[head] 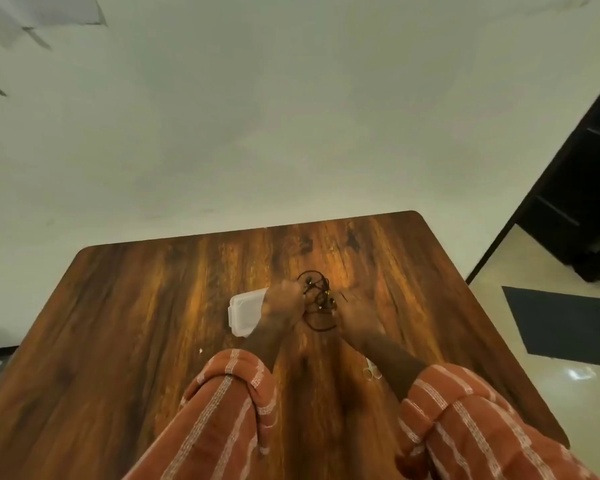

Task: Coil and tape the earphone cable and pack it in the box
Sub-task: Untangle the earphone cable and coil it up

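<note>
A tangled black earphone cable [317,296] with small earbuds lies loosely looped on the wooden table [136,323]. My left hand [281,306] grips the cable at its left side. On the cable's right side rests my right hand [355,315], fingers closed on the strands. A small white plastic box [244,311] sits closed just left of my left hand, partly hidden by it. Both sleeves are orange with white stripes.
A small roll of clear tape [371,370] lies on the table beside my right forearm. The table's far edge meets a pale wall. A dark shelf unit [582,188] and a black floor mat [568,327] are to the right.
</note>
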Demonstrator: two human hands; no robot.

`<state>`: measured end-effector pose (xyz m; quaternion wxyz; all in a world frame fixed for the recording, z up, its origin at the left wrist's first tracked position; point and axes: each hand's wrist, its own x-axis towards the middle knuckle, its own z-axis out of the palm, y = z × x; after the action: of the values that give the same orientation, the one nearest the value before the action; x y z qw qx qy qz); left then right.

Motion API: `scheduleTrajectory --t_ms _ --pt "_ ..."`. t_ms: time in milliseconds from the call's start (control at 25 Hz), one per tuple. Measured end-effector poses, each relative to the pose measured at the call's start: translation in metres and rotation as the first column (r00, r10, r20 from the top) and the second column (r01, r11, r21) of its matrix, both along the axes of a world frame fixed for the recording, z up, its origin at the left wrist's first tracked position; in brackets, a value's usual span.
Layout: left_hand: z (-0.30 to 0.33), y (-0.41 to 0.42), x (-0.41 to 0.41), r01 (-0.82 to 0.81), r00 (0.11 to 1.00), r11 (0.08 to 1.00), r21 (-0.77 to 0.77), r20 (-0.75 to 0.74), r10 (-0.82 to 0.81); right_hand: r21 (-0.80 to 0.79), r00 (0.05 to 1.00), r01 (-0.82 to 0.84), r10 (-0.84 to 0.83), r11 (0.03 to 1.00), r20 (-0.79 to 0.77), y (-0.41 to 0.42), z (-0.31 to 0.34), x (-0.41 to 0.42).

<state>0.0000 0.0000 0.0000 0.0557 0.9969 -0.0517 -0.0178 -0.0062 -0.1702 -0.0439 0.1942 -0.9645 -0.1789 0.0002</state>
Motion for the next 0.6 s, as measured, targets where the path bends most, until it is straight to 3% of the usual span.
scheduleTrajectory --t_ms 120,200,280,440,520,600 --pt "-0.019 -0.013 0.032 0.045 0.994 0.997 -0.062 -0.098 -0.051 0.033 0.995 0.076 -0.074 0.997 -0.074 -0.011 -0.018 0.037" --pt "-0.040 -0.026 0.033 0.106 0.977 0.994 -0.023 -0.185 -0.108 0.008 0.984 0.114 -0.112 0.993 -0.139 -0.015 -0.031 0.051" --pt "-0.070 -0.036 0.030 0.196 0.960 0.980 -0.037 -0.195 -0.200 0.026 0.977 0.151 -0.145 0.988 -0.156 -0.017 -0.041 0.064" --pt "-0.126 -0.045 0.023 0.253 0.950 0.967 0.012 -0.190 -0.246 -0.015 0.970 0.032 -0.035 0.999 -0.241 -0.021 -0.061 0.073" --pt "-0.143 -0.048 0.022 0.263 0.915 0.965 0.021 -0.323 -0.243 -0.033 0.965 0.004 -0.013 0.999 -0.263 -0.024 -0.067 0.076" --pt "-0.157 -0.051 0.024 0.224 0.910 0.974 -0.025 -0.353 -0.218 -0.086 0.962 -0.020 -0.005 0.996 -0.275 -0.025 -0.071 0.075"
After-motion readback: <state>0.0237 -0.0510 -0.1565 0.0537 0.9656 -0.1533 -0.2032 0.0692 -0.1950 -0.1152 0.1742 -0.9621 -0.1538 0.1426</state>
